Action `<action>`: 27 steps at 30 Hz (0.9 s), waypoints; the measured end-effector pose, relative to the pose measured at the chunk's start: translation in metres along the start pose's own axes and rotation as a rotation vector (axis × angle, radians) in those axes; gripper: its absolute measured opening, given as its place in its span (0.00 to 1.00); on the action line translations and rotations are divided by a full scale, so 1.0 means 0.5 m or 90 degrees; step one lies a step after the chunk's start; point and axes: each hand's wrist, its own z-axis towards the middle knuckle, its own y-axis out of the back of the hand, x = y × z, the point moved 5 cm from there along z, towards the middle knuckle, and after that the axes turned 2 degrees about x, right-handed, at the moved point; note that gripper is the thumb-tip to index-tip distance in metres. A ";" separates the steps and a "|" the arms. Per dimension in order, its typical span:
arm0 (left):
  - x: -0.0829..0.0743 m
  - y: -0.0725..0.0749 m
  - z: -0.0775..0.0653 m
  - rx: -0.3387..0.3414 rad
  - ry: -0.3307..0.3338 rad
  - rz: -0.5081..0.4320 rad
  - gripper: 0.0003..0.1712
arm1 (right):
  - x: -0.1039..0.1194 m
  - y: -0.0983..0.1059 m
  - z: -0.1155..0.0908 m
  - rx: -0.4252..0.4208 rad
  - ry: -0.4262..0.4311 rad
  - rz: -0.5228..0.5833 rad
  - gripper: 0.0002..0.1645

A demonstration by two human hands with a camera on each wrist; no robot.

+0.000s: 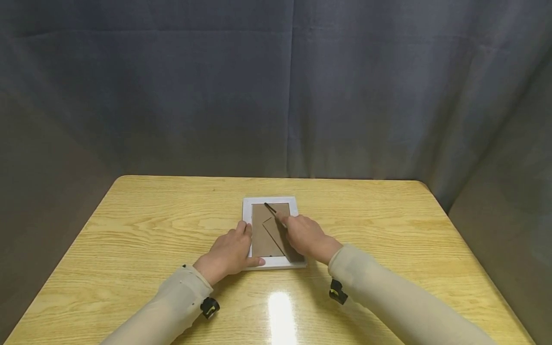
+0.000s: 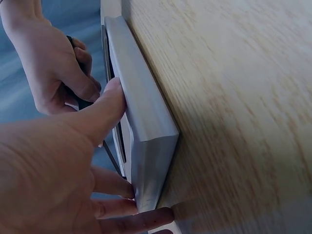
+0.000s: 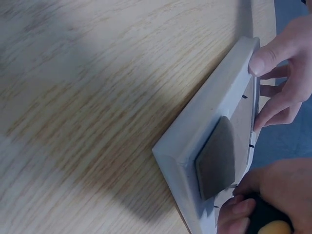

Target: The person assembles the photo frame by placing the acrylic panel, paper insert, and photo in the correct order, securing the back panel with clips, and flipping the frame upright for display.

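Observation:
A white picture frame (image 1: 269,200) lies back side up on the table, showing its brown backing board (image 1: 260,239). A brown stand leg (image 3: 217,158) sticks up from the board. My left hand (image 1: 228,251) grips the frame's near left corner, thumb on the near border and fingers along the left side. In my right hand (image 1: 306,235) I hold a screwdriver (image 3: 265,214) with a black handle and yellow end. Its thin dark shaft slants across the board, tip at the far edge of the backing. Small dark tabs (image 3: 244,96) show along the inner edge of the frame.
The wood-grain table (image 1: 172,211) extends around the frame on all sides. Grey curtains (image 1: 215,96) hang behind it and at both sides. A bright light reflection lies on the tabletop close to me.

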 end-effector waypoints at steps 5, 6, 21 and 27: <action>-0.002 0.003 0.002 -0.001 0.003 -0.003 0.58 | -0.001 0.000 -0.001 -0.006 0.000 -0.007 0.30; -0.002 0.004 0.001 0.000 0.004 -0.002 0.58 | -0.001 0.000 -0.001 -0.006 0.000 -0.006 0.30; -0.001 0.002 -0.002 0.007 0.007 0.003 0.58 | 0.003 -0.004 -0.006 0.008 -0.005 0.003 0.30; 0.001 0.001 -0.002 0.007 0.005 0.001 0.58 | 0.004 -0.003 -0.006 0.007 -0.006 0.000 0.30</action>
